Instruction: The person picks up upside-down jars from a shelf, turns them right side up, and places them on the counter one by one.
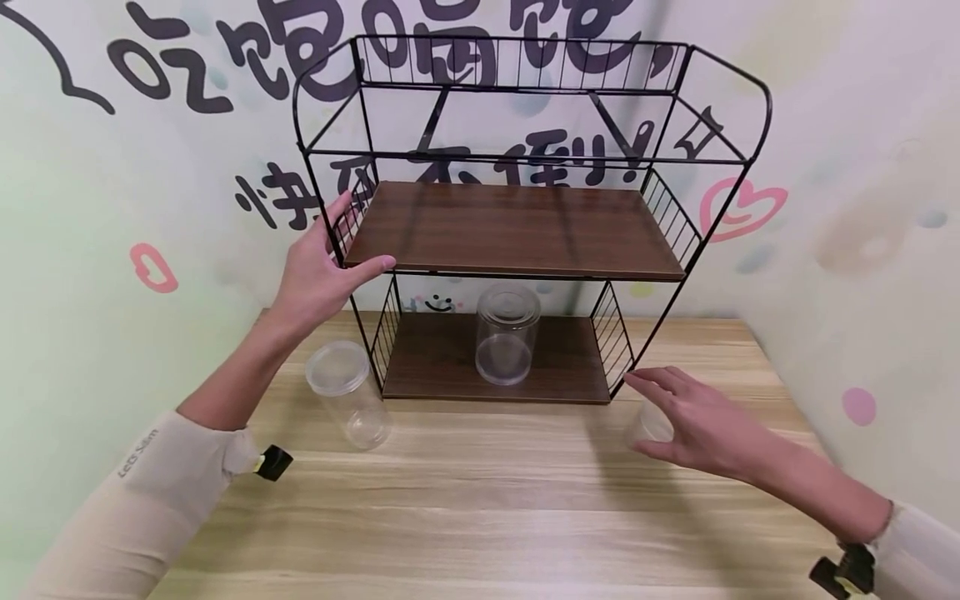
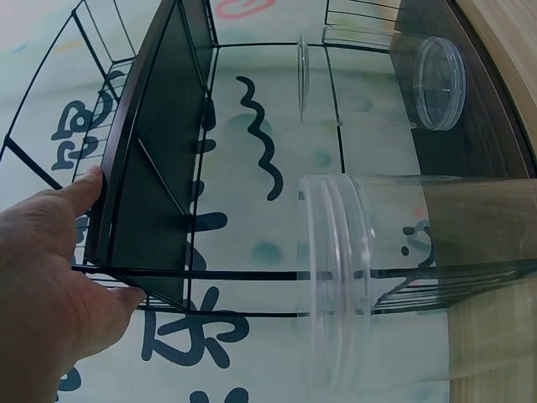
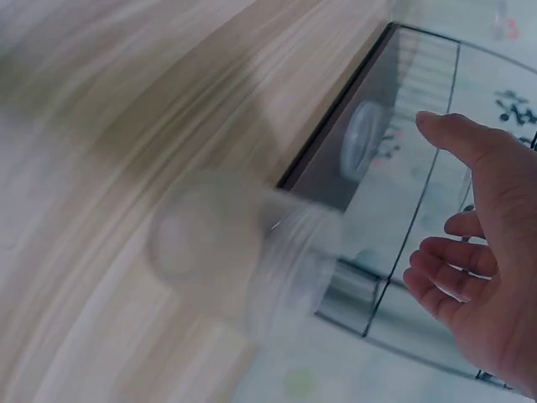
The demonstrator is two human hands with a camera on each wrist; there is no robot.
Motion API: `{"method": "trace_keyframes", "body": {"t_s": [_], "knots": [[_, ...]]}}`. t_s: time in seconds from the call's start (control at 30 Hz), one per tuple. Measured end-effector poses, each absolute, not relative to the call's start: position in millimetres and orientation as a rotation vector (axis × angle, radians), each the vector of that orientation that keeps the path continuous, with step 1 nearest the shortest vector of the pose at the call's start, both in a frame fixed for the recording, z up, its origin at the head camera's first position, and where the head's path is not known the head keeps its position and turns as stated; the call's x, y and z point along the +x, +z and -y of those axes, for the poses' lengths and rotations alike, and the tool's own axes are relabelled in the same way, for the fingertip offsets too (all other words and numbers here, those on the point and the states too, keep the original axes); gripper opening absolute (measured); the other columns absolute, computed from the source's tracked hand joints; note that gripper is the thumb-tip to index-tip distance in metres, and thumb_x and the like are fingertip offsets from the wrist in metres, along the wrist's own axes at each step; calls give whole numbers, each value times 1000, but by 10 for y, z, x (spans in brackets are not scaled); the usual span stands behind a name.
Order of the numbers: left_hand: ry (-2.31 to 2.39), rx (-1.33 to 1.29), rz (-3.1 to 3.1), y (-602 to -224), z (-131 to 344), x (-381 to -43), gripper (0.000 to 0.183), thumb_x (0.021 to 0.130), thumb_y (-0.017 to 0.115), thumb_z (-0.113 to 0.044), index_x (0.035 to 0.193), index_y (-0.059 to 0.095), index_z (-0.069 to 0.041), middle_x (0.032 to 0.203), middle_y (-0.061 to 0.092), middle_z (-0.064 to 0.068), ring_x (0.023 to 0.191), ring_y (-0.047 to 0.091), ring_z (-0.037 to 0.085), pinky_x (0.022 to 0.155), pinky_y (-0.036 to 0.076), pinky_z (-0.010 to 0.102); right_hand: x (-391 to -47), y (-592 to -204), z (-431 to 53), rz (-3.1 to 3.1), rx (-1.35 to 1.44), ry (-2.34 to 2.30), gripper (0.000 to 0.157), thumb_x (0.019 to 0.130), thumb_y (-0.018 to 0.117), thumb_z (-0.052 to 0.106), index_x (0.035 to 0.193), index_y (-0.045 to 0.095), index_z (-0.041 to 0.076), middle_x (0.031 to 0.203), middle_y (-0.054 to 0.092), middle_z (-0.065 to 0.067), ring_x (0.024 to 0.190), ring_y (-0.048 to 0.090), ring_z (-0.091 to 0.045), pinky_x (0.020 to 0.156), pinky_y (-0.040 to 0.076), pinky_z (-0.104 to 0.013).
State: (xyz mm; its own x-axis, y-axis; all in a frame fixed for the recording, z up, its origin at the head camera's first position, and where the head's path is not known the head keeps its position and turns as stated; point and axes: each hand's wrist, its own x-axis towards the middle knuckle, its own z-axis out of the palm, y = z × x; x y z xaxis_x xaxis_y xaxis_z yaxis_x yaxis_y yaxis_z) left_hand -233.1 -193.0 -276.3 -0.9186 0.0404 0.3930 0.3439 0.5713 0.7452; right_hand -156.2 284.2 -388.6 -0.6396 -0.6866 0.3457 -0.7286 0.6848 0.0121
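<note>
Okay, left hand (image 1: 318, 271) grips the rack (image 1: 517, 242) at the far-left scene side: thumb on the front edge of the upper board (image 1: 517, 218), other fingers round the left end by the wire side. Right hand (image 1: 701, 421) is released, nothing in it, fingers loosely bent. It's just beside the right jar (image 3: 243, 252), with a visible gap between them in the right wrist view.

Rack: black wire frame, two brown boards, stands upright on the far part of the table (image 1: 487, 500), near the wall (image 1: 172, 358). Right jar: on the table, right of the rack, partly hidden by the right hand in the head view, blurred in the right wrist view. Left jar (image 1: 348, 400): clear, lidded, on the table just left of the rack's near left corner. Middle jar (image 1: 508, 342): clear, lidded, upright on the lower board (image 1: 435, 358), about the middle.

Wall's pale, with dark lettering (image 1: 453, 58) behind the rack and a pink heart (image 1: 742, 208) to the right. Both sleeves (image 1: 112, 517) light; black clip (image 1: 273, 462) at the left wrist.
</note>
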Motion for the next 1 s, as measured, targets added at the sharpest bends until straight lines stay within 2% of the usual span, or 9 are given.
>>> {"method": "trace_keyframes", "body": {"t_s": [0.23,0.37,0.63,1.0], "knots": [[-1282,-322,2468,-2760,1949,-2346,96,79,82,-35,155,26,-17,155,36,10,141,36,21,116,31,36,-1669,-3811,-2550,2559,1174,255,85,74,81,45,140,49,2,130,57,-13,116,57,-28,94,51,-45],[-1277,-323,2468,-2769,1954,-2350,96,79,82,-36,155,26,-18,155,36,11,142,36,22,116,30,36,-1769,-3793,-2409,2553,1185,276,85,77,78,47,142,46,1,134,55,-15,120,55,-30,97,50,-46],[-1270,-325,2486,-2773,1946,-2340,96,80,80,-38,156,24,-20,156,34,8,142,34,20,117,29,37,-2053,-3770,-2115,2549,1142,327,87,79,75,53,142,46,1,138,51,-17,126,49,-34,102,44,-49],[-1288,-327,2484,-2776,1951,-2323,96,81,80,-36,156,23,-20,156,33,9,143,33,19,117,29,35,-2454,-3753,-1767,2613,1017,393,86,79,75,52,142,47,0,145,45,-19,133,43,-37,107,40,-51]]}}
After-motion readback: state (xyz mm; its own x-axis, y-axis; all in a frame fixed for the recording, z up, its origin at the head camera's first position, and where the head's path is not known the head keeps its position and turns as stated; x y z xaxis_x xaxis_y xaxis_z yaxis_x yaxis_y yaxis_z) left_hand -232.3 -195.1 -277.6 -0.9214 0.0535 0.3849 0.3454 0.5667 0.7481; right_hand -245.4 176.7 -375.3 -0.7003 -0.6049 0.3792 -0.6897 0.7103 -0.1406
